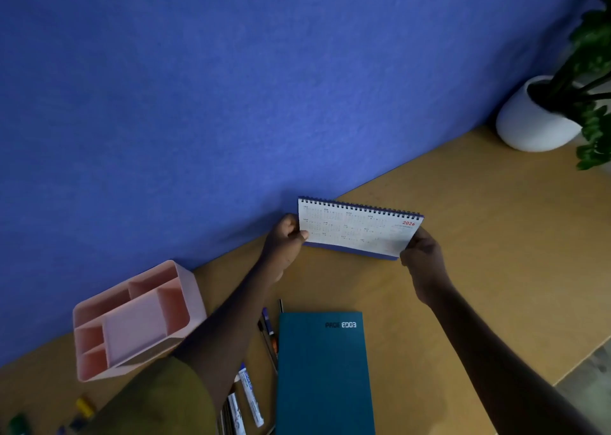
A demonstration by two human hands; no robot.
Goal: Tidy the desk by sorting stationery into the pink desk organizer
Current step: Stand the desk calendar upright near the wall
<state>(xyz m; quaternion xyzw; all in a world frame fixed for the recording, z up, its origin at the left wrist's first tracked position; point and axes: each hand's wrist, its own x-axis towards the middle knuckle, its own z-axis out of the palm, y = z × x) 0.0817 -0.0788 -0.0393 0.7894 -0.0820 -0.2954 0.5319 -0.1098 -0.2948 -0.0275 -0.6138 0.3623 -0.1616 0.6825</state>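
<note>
The left hand [286, 236] pinches the left edge of a white spiral-bound desk calendar with a blue base [357, 229], thumb on the front page. The right hand [421, 256] grips its lower right corner, fingers curled behind. The calendar stands upright between them, close to the blue felt-like wall panel [231, 87], red "2026" at its top right; whether its base touches the light brown wooden desk [479, 236] I cannot tell. Nearer the person, between the forearms, a teal hardcover notebook [324, 375] lies flat. Just left of it are several thin pens [269, 332] and two white markers with blue print [251, 391], partly under the left arm in its olive sleeve [158, 401]. The pink plastic desk organizer with several compartments [96, 366] sits further left against the panel. In front of it lie small yellow, green and blue pieces [84, 406], too blurred to name. Far right, a round white pot [532, 123] holds a dark green leafy plant [591, 54].
</note>
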